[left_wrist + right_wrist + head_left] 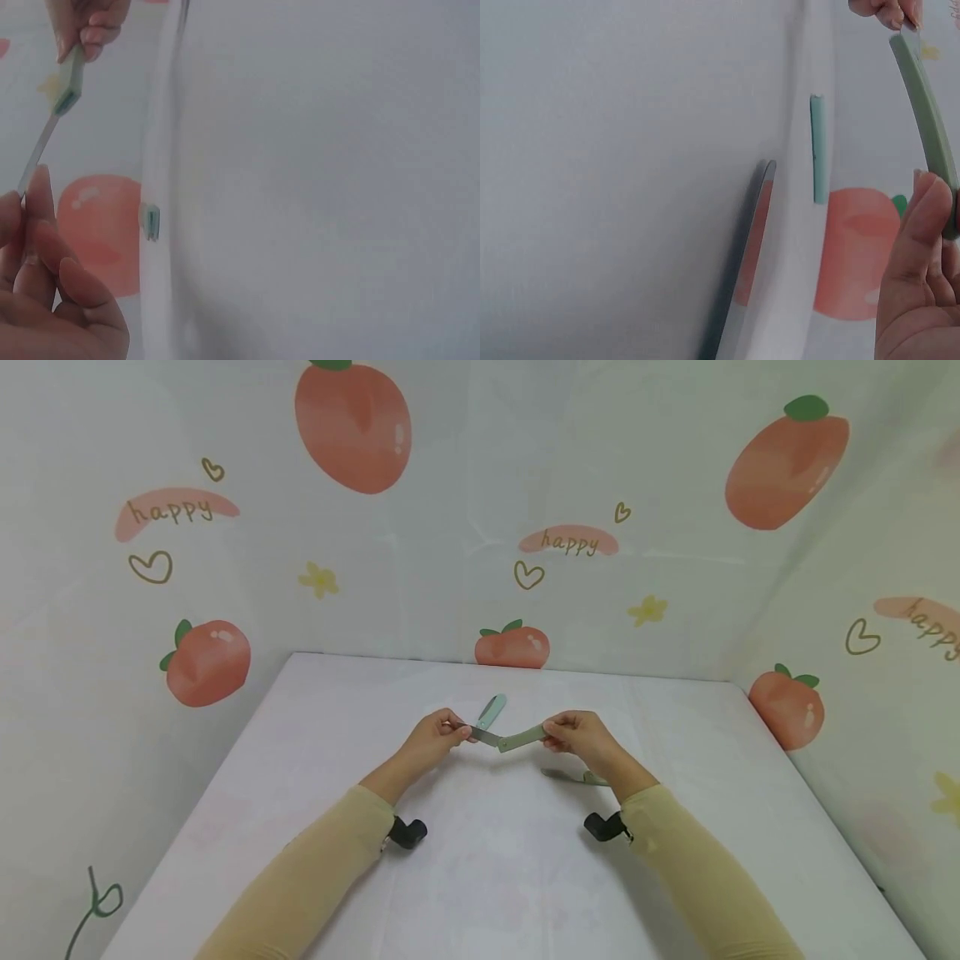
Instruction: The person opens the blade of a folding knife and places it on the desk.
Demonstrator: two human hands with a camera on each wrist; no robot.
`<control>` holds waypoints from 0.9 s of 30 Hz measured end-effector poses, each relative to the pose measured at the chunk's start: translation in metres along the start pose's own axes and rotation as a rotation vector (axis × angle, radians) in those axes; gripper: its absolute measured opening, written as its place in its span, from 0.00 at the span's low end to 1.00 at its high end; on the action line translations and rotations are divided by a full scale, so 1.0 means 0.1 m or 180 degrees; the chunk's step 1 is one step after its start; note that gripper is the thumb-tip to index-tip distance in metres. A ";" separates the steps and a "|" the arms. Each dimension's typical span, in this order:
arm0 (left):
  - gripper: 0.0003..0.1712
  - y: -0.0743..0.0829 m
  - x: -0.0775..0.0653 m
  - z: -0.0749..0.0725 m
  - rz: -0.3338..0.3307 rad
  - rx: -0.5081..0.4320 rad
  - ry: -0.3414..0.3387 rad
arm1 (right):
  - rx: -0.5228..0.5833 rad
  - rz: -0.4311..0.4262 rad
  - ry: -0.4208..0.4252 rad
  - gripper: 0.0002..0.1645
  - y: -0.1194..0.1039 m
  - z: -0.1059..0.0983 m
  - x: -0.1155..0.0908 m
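Note:
Held up over the table between both hands is a folding knife with a pale green handle (522, 738), its blade (484, 737) swung out at a wide angle. My left hand (437, 732) pinches the blade near its tip between thumb and fingers. The far end of the handle is gripped by my right hand (585, 742). In the right wrist view, the green handle (926, 109) rises from the right thumb and fingers toward the left fingertips. Just behind the held knife lies a teal folding knife (492, 711) on the table.
Another green folding knife (572, 777) lies below my right hand with its blade out to the left, partly hidden by the wrist. Its shiny blade (756, 240) shows in the right wrist view. The white table (480, 877) meets a fruit-printed backdrop (450, 568) behind.

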State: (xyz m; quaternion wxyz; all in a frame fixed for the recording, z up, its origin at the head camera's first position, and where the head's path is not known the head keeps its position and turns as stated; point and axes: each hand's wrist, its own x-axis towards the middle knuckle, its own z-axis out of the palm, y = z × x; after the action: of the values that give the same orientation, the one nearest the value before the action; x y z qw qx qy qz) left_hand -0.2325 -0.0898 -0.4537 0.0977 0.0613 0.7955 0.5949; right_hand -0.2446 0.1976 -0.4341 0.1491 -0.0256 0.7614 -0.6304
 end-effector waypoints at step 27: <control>0.10 0.02 0.12 0.20 -0.0173 -0.1008 0.0800 | 0.1225 0.0204 0.0888 0.17 -0.05 0.21 0.04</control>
State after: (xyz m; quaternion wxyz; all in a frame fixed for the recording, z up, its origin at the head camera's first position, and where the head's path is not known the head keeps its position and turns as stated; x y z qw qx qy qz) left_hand -0.2393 -0.0678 -0.4583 0.0221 -0.0510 0.6993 0.7127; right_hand -0.2436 0.1757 -0.4332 0.0645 0.1148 0.6409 -0.7563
